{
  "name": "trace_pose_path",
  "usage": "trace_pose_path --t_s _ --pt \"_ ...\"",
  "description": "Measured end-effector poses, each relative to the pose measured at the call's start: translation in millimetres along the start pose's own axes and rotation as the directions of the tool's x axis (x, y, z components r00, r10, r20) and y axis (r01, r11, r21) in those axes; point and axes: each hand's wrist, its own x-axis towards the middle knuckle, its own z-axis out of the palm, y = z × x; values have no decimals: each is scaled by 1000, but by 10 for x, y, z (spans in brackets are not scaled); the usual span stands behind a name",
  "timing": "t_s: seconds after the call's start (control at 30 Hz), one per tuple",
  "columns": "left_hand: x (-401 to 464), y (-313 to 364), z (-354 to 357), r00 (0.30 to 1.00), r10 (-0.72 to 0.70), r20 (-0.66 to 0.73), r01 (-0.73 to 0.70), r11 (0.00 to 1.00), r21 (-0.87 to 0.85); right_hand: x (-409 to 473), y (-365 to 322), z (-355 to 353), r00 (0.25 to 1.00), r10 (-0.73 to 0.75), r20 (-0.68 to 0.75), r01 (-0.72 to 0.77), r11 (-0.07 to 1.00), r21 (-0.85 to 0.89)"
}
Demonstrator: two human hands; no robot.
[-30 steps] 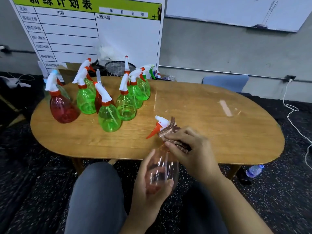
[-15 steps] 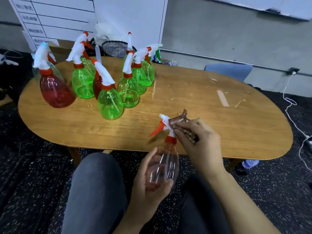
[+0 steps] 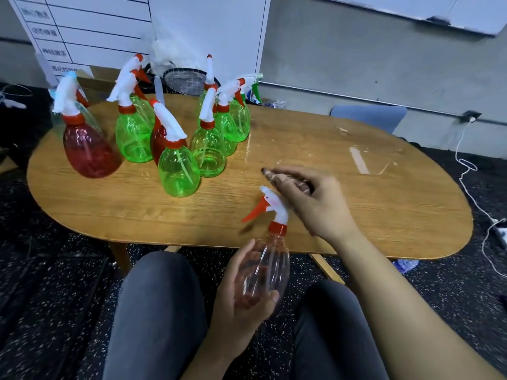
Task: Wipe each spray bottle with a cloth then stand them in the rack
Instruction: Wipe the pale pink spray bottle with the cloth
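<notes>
Left hand (image 3: pixel 241 292) clamped round clear bottle (image 3: pixel 270 266); right hand (image 3: pixel 312 198) pinches cloth (image 3: pixel 274 175) at nozzle, twelve o'clock. Bottle looks light, slick; hold belly.

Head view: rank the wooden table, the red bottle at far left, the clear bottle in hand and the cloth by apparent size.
1. wooden table
2. red bottle and clear bottle: look alike, and nearness enlarges the clear one, so unranked
3. cloth, mostly hidden in the right hand
</notes>
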Motion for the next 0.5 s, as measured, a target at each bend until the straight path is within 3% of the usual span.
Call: trace_pose_path --t_s 0.1,0.27,0.4,0.5 --pt "-28 7 -14 1000 -6 15 6 1000 4 9 64 44 995 35 96 -21 990 -139" --pt "-51 -16 4 1000 -15 -23 15 1000 -6 -126 201 -51 989 80 126 -75 996 -43" --pt "-19 -21 -14 998 -14 -66 10 998 -67 -225 343 -271 958 97 268 -85 995 -57" --pt "-12 -19 28 999 -19 -44 16 997 -82 -194 318 -380 993 31 113 -15 990 -139"
